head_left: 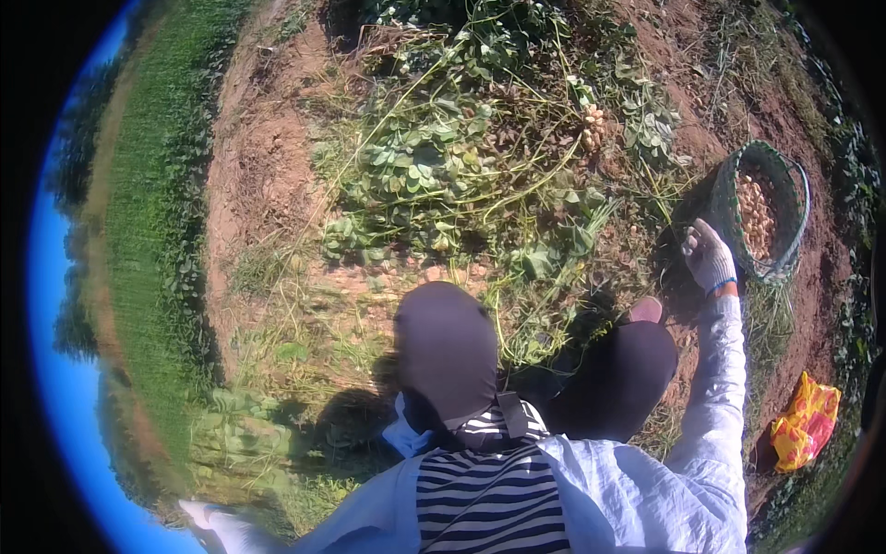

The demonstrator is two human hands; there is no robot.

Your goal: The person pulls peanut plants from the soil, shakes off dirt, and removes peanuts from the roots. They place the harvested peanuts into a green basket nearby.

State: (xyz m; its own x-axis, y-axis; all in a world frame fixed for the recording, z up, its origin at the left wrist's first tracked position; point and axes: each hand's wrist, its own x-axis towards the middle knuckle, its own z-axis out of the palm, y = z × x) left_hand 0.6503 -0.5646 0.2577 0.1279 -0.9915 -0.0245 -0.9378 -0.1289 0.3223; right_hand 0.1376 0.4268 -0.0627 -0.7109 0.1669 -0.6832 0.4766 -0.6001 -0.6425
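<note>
My right hand, in a white knit glove with a blue cuff edge, is stretched out just left of a green woven basket. Its fingers are loosely bent and nothing shows between them. Inside the basket lies a heap of peanuts in their shells. At the lower left rim, my left hand is blurred and pale; whether it holds anything cannot be made out. Uprooted peanut plants with green leaves and long stems spread over the soil before my knees. A cluster of peanut pods shows among them.
A yellow and red plastic bag lies on the ground at the right. Bare reddish soil runs along the left of the plants, with a green crop strip beyond. My knees and a shoe are close to the vines.
</note>
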